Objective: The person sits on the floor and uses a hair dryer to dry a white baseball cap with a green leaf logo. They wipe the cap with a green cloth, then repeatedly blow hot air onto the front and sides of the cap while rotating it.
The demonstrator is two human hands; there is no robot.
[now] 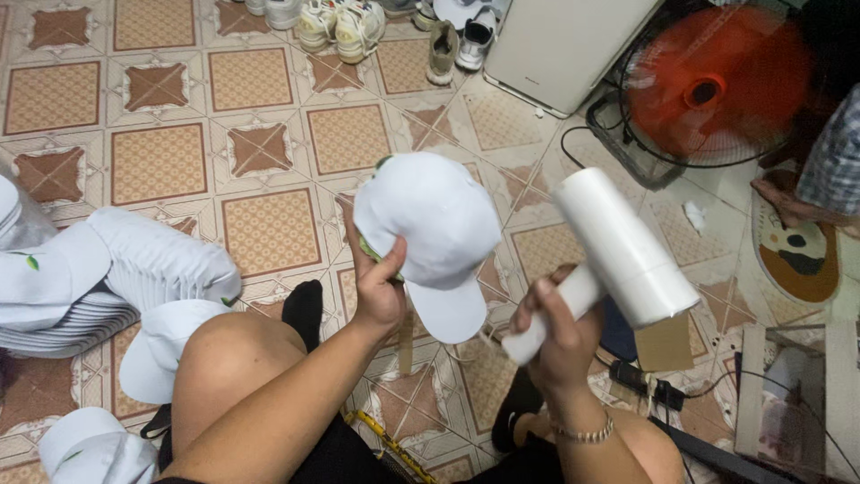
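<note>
My left hand [378, 285] holds a white cap [433, 229] from behind, its brim pointing down toward me. My right hand [560, 333] grips the narrow end of a white roll of plastic film or bags [616, 248], which tilts up and away to the left. The cap and the roll are side by side, a little apart, above the patterned tile floor [269, 229]. My bare knees and black socks show below.
A stack of white caps [107, 278] lies at left, with loose caps [161, 345] by my left knee. A spinning red fan [712, 85] stands at top right beside a white appliance [564, 45]. Shoes [340, 27] line the far edge. Another person's foot [788, 202] rests at right.
</note>
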